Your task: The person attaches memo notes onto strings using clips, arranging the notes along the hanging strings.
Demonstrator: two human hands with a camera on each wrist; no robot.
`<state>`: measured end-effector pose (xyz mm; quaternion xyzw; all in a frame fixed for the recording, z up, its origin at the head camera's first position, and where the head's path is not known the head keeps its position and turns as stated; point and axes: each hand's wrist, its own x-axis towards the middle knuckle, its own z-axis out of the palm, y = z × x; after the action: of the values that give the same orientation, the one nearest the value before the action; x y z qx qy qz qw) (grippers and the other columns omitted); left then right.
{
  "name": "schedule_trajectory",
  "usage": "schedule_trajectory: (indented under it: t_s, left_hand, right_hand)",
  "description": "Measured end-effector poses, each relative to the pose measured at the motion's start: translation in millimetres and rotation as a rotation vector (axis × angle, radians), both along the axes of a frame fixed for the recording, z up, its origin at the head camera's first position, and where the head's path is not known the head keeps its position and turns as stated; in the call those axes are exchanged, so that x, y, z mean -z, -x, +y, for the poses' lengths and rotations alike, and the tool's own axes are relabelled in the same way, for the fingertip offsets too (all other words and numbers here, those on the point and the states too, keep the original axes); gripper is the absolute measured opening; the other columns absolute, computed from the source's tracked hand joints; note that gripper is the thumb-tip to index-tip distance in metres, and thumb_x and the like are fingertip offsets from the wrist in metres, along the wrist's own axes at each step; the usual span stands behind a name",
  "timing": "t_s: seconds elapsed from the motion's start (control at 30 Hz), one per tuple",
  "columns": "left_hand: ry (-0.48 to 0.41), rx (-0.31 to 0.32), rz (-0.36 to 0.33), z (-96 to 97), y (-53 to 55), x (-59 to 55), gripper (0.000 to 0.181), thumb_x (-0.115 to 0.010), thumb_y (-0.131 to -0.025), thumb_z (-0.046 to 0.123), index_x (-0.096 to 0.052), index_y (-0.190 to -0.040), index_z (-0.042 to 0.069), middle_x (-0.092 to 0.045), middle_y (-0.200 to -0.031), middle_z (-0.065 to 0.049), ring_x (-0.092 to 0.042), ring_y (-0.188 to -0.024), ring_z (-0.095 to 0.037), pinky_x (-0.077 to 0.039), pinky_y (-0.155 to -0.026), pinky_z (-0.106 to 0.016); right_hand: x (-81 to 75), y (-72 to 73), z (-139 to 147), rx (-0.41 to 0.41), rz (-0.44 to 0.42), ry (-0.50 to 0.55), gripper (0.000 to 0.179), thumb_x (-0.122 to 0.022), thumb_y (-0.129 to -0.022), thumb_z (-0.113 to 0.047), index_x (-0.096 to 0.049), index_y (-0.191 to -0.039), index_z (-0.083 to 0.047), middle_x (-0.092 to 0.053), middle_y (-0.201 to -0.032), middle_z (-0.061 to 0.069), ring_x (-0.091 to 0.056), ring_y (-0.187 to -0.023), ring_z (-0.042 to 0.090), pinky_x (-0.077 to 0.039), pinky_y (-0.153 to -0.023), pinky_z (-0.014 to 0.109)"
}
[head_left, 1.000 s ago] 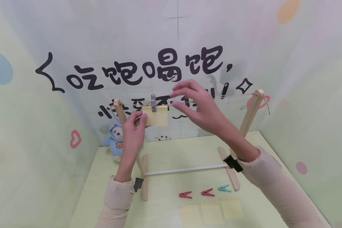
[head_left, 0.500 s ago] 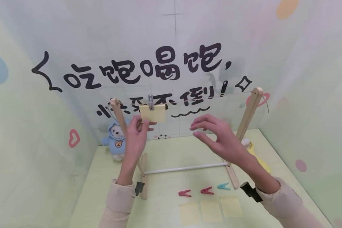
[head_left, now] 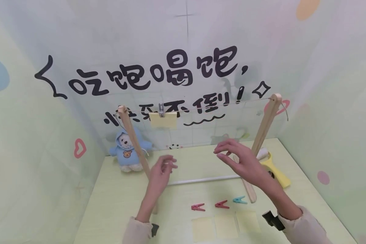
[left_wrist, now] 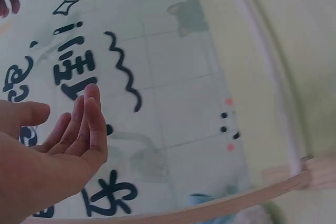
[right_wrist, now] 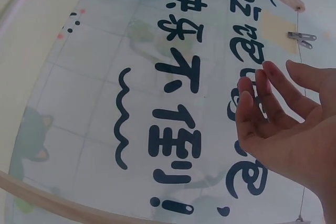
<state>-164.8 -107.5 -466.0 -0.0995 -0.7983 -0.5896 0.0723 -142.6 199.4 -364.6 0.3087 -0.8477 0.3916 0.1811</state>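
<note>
Under a lettered wall (head_left: 88, 40), I see by remote camera a desk (head_left: 100, 206) where the left post (head_left: 135, 142) and right post (head_left: 264, 125) stand well apart, presumably to stretch the string (head_left: 225, 105) between them; the rod (head_left: 201, 180) low down likely braces both. The right hand (head_left: 242, 164) hovers near the right post and the left hand (head_left: 160, 173) near the left, fingers loosely bent, both holding nothing. A plush toy (head_left: 126, 152) sits behind the left post, by my judgement as decoration. Beside the right post lie a yellow thing (head_left: 279, 174) and a white roll (head_left: 262, 154), part hidden by the arm; I cannot tell their purpose. The hung note (head_left: 167, 122) dangles from the string nearer the left post, while the flat notes (head_left: 226, 227) lie side by side on the desk. The pegs (head_left: 222, 204) lie just beyond, roughly one per note, perhaps for easy pairing. The metal clip (head_left: 161, 110) bites the hung note's top edge at the string, which I take to be why neither hand needs to support it.

By my count: two posts, two hands, one rod, one toy, one roll, four notes (three flat, one hung), three pegs (two red, one blue) and one clip.
</note>
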Motion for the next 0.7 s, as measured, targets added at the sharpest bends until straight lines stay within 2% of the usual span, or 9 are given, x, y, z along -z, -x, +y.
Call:
schedule_trajectory:
  t_s: [0.13,0.23,0.3,0.4,0.53,0.6,0.7]
  left_hand:
    - [0.106,0.064,-0.117,7.6,-25.4,51.1,0.034,-0.065,-0.111,0.017,-0.061,-0.138,-0.004,-0.074,-0.126,-0.022,-0.077,-0.1,-0.028,-0.064,-0.083,-0.032]
    - [0.213,0.111,-0.194,14.7,-45.5,92.0,0.042,-0.071,-0.107,0.023,-0.061,-0.138,-0.005,-0.072,-0.121,-0.017,-0.07,-0.092,-0.014,-0.062,-0.073,-0.031]
    - [0.265,0.132,-0.224,20.0,-58.5,113.4,0.045,-0.077,-0.103,0.022,-0.061,-0.135,-0.006,-0.068,-0.115,-0.015,-0.062,-0.086,-0.011,-0.057,-0.068,-0.03]
    - [0.327,0.141,-0.248,26.4,-74.6,137.7,0.044,-0.085,-0.097,0.021,-0.064,-0.128,-0.002,-0.062,-0.109,-0.008,-0.056,-0.086,-0.013,-0.051,-0.069,-0.029]
    - [0.368,0.12,-0.298,33.0,-89.2,145.8,0.045,-0.091,-0.089,0.02,-0.065,-0.124,0.008,-0.056,-0.117,-0.003,-0.059,-0.103,-0.024,-0.057,-0.08,-0.035]
    - [0.388,0.114,-0.304,34.2,-92.1,146.0,0.046,-0.092,-0.088,0.021,-0.065,-0.124,0.011,-0.054,-0.121,-0.001,-0.058,-0.112,-0.028,-0.059,-0.084,-0.04]
    - [0.385,0.128,-0.299,33.2,-92.8,145.4,0.048,-0.094,-0.087,0.02,-0.065,-0.124,0.011,-0.052,-0.123,-0.002,-0.056,-0.114,-0.03,-0.059,-0.091,-0.042]
  right_hand:
    - [12.0,-2.4,4,-0.004,-0.041,-0.005,0.024,-0.077,-0.099,0.002,-0.079,-0.115,-0.016,-0.075,-0.117,-0.001,-0.07,-0.1,0.012,-0.058,-0.079,0.026]
    - [22.6,-3.0,5,-0.024,-0.057,0.0,0.023,-0.077,-0.099,0.002,-0.079,-0.113,-0.017,-0.075,-0.115,-0.002,-0.07,-0.097,0.009,-0.058,-0.077,0.026]
    - [30.8,-2.5,6,-0.044,-0.059,0.003,0.024,-0.077,-0.099,0.003,-0.079,-0.113,-0.016,-0.076,-0.114,-0.001,-0.07,-0.098,0.009,-0.059,-0.078,0.026]
    - [44.3,-2.0,5,-0.068,-0.059,-0.001,0.025,-0.077,-0.097,0.006,-0.078,-0.112,-0.014,-0.076,-0.112,0.0,-0.07,-0.098,0.011,-0.06,-0.079,0.026]
    - [62.9,-2.8,2,-0.107,-0.106,0.003,0.022,-0.075,-0.099,0.005,-0.076,-0.113,-0.012,-0.075,-0.111,0.002,-0.069,-0.1,0.011,-0.061,-0.082,0.028]
    - [71.9,-3.4,0,-0.126,-0.138,0.009,0.019,-0.074,-0.101,0.003,-0.076,-0.112,-0.012,-0.075,-0.11,0.002,-0.069,-0.1,0.009,-0.062,-0.082,0.028]
    - [83.6,-3.9,-3,-0.15,-0.172,0.02,0.018,-0.073,-0.102,0.002,-0.075,-0.112,-0.012,-0.075,-0.109,0.003,-0.069,-0.099,0.008,-0.062,-0.082,0.028]
